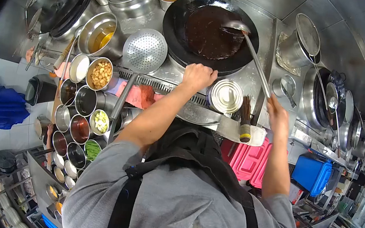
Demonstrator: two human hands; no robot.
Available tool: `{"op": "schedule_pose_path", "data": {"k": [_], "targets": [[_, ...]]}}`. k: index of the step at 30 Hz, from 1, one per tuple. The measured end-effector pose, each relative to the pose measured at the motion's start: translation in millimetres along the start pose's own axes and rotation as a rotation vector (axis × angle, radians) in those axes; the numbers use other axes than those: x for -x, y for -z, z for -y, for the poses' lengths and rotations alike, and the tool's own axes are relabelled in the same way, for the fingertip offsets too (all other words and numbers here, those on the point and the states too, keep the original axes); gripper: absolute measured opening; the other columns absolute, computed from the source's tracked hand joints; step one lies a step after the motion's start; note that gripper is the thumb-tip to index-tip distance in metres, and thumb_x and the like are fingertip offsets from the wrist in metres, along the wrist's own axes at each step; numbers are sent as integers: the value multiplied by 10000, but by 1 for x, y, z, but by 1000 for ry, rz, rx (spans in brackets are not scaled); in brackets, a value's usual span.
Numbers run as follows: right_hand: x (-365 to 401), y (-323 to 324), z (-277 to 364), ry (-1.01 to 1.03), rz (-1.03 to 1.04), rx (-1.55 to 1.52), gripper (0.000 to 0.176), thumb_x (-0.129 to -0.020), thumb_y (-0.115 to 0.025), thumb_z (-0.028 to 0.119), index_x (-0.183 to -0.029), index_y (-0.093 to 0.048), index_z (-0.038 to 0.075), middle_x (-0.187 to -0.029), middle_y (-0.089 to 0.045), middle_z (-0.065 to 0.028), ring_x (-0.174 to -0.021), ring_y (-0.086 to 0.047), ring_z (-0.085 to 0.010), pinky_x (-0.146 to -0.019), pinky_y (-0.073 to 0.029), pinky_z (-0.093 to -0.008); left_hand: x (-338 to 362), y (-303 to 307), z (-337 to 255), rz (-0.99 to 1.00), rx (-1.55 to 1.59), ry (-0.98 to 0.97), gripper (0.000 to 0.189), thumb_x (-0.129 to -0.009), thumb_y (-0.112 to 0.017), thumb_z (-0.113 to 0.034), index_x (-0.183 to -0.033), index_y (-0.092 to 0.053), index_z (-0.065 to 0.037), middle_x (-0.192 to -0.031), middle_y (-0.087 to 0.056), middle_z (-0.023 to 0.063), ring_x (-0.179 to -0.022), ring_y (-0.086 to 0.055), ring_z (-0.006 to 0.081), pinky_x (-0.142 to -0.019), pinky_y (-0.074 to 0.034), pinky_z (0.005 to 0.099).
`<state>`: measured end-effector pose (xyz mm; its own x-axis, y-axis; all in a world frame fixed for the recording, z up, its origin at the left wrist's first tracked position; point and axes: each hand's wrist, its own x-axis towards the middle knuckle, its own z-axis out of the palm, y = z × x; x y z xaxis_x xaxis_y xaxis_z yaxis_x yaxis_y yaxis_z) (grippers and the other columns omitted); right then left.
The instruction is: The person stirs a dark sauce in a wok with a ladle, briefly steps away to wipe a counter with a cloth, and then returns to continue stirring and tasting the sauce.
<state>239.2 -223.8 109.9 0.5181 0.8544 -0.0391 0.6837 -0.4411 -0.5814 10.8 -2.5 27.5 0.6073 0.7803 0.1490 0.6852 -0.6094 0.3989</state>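
A black wok (174, 28) of dark brown sauce (208, 37) sits on the steel range. At its near rim is my left hand (199, 76), closed in a fist; the fingers appear wrapped round the wok's edge, though their undersides are hidden. My right hand (278, 115) grips the long handle of a ladle (258, 64). The ladle's bowl rests in the sauce at the right side of the wok. Between my hands stand a large tin can (226, 96) and a bamboo wok brush (245, 119).
A perforated skimmer (145, 51) lies left of the wok, beside a pot of yellow oil (98, 37). Several metal containers of ingredients, including browned cubes (101, 75) and green beans (92, 150), line the left. Strainers (307, 34) and pans stand right; a pink crate (249, 161) sits below.
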Motion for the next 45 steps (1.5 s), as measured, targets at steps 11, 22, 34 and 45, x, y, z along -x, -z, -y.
{"op": "schedule_pose_path", "data": {"k": [11, 22, 34, 45], "targets": [[71, 15, 7, 99, 148, -80, 430, -863, -680, 100, -1280, -586, 48, -1070, -697, -169, -999, -685, -277, -861, -517, -348, -7, -17, 0, 58, 17, 32, 395, -879, -551, -420, -727, -740, -109, -720, -686, 167, -710, -685, 336, -699, -555, 458], [-29, -99, 44, 117, -34, -58, 419, -907, -611, 165, -1312, -549, 77, -1001, -674, -212, -957, -629, -412, -815, -494, -448, -11, -20, 14, 48, 11, 25, 382, -859, -581, -413, -688, -731, -105, -672, -668, 169, -667, -669, 356, -686, -552, 457], [38, 49, -6, 46, 76, 61, 412, -913, -607, 122, -1320, -560, 81, -1123, -680, -168, -1020, -675, -280, -888, -502, -352, 1, -15, -3, -6, 30, 17, 408, -871, -559, -409, -684, -729, -89, -682, -677, 161, -685, -677, 344, -697, -550, 448], [55, -38, 9, 120, 188, -1, 460, -886, -621, 91, -1337, -536, 67, -1032, -684, -198, -956, -656, -369, -845, -510, -415, 2, -16, -13, 6, 30, 9, 403, -884, -546, -409, -706, -732, -99, -669, -673, 162, -670, -678, 336, -682, -552, 448]]}}
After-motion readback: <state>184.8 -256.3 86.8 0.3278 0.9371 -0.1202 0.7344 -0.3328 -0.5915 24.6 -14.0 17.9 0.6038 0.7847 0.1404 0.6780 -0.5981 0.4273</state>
